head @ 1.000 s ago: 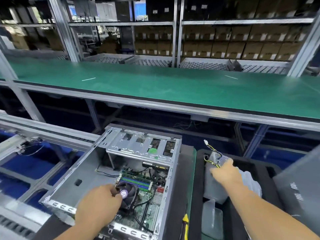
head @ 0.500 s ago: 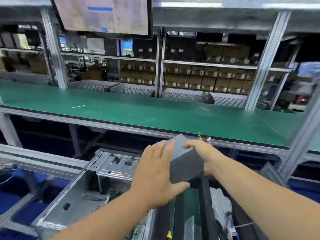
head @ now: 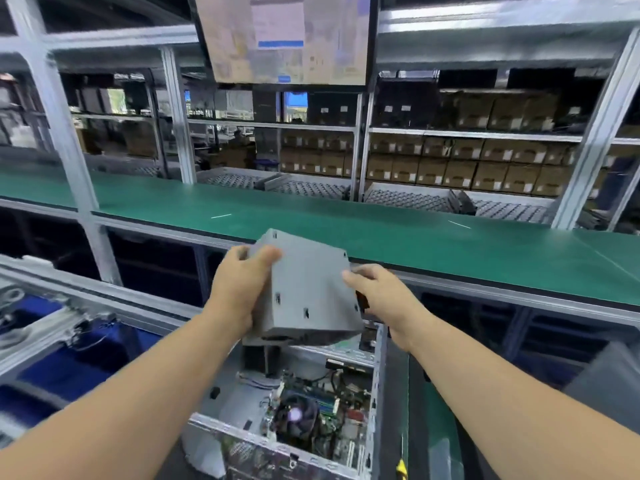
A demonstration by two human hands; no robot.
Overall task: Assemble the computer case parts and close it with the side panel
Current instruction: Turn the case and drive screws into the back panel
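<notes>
Grey metal box (head: 304, 289) hangs above open computer case (head: 375, 382), gripped between left hand (head: 239, 289) and right hand (head: 384, 296).

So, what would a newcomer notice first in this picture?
First, the grey metal box held up in the middle by the left hand and the right hand. Below it lies the open computer case, its fan showing. Behind runs a long green belt.
</notes>
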